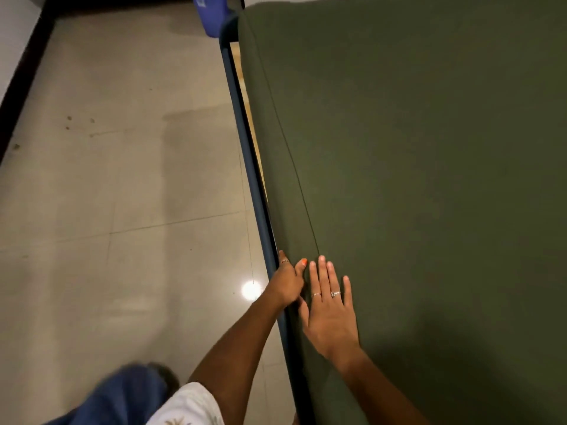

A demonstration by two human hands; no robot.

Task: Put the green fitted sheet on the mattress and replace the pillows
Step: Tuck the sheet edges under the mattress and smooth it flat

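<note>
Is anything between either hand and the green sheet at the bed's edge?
Nothing visible. The right hand lies flat on the green sheet; the left hand touches its side, beside the blue bed frame.

the floor (122, 179) is laid with large pale grey-beige tiles, glossy, with thin grout lines crossing it. a round bright glare (251, 290) of a lamp reflects on a tile just beside the bed frame (245, 142), a dark blue rail that runs diagonally from the top middle down to the bottom. a few small dark spots (69, 122) mark the tiles at the left. a black skirting (21, 87) edges the floor along a light wall (13, 35) at upper left. a blue plastic bin (211, 13) stands at the top, touching the frame's far corner.
</note>
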